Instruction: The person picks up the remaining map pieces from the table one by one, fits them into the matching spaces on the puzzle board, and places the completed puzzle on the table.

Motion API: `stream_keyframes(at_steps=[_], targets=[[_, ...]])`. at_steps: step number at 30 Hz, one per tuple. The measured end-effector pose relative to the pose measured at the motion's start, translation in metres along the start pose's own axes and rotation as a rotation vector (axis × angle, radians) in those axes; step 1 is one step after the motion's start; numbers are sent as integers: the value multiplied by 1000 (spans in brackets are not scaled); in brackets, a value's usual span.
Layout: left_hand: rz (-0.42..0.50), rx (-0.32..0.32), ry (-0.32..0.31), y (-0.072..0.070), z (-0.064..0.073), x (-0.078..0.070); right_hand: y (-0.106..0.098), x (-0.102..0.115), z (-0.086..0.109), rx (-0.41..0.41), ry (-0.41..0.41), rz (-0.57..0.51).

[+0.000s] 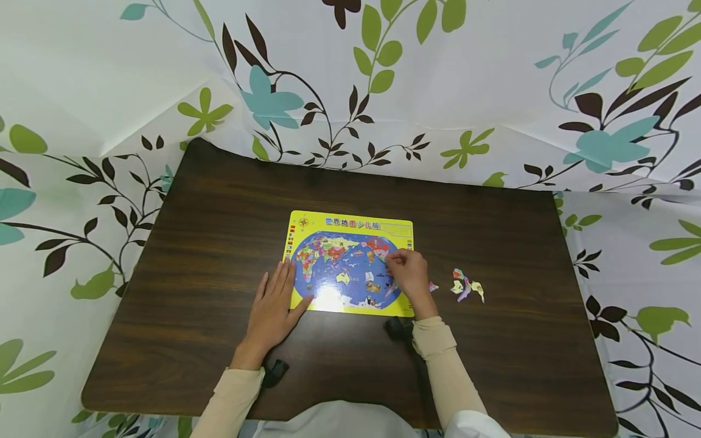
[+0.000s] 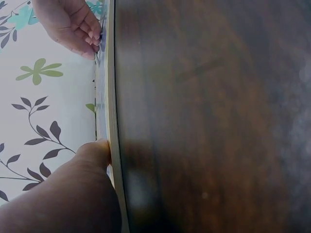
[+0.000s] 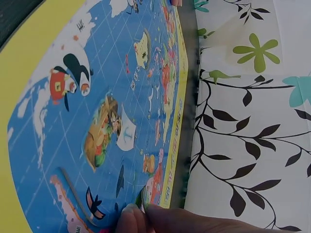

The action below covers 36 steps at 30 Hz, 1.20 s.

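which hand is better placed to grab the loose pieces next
Right, I'd judge: the right hand is over the right side of the map board, nearer the loose pieces, though it seems to pinch a small piece. The left hand lies on the board's left edge, farther away.

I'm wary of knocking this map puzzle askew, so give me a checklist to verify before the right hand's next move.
1. Board flat on the table: ok.
2. Left hand steadying the board: ok, it rests on the left edge.
3. Right hand gripping a piece: ok, pinched between thumb and fingers.
4. Held piece turned to match its gap: cannot tell, fingers hide most of it.
5. Loose pieces clear of the board: ok, the cluster lies on the table to its right.
6. Map free of glare in the head view: not ok, a bright patch covers its lower part.
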<state>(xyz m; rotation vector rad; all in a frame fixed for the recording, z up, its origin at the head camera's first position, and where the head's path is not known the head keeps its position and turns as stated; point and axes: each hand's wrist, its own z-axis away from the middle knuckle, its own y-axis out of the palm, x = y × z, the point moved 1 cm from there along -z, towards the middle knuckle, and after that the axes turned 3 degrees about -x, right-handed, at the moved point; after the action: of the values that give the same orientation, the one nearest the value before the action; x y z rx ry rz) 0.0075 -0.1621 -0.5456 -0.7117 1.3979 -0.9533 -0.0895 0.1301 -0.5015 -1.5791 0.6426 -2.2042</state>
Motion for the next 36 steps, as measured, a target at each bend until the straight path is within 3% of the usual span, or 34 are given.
stream_keyframes(at_steps=[6, 11, 17, 27, 36], targets=[[10, -5, 5, -1, 0, 0, -1, 1, 0, -11, -15, 39], [0, -7, 6, -1, 0, 0, -2, -1, 2, -50, -99, 125], [2, -4, 2, -1, 0, 0, 0, -3, 6, -27, -166, 202], [5, 4, 5, 1, 1, -2, 1, -8, 9, -72, -198, 210], [2, -4, 7, -1, 0, -1, -27, -24, 9, -207, -191, 169]])
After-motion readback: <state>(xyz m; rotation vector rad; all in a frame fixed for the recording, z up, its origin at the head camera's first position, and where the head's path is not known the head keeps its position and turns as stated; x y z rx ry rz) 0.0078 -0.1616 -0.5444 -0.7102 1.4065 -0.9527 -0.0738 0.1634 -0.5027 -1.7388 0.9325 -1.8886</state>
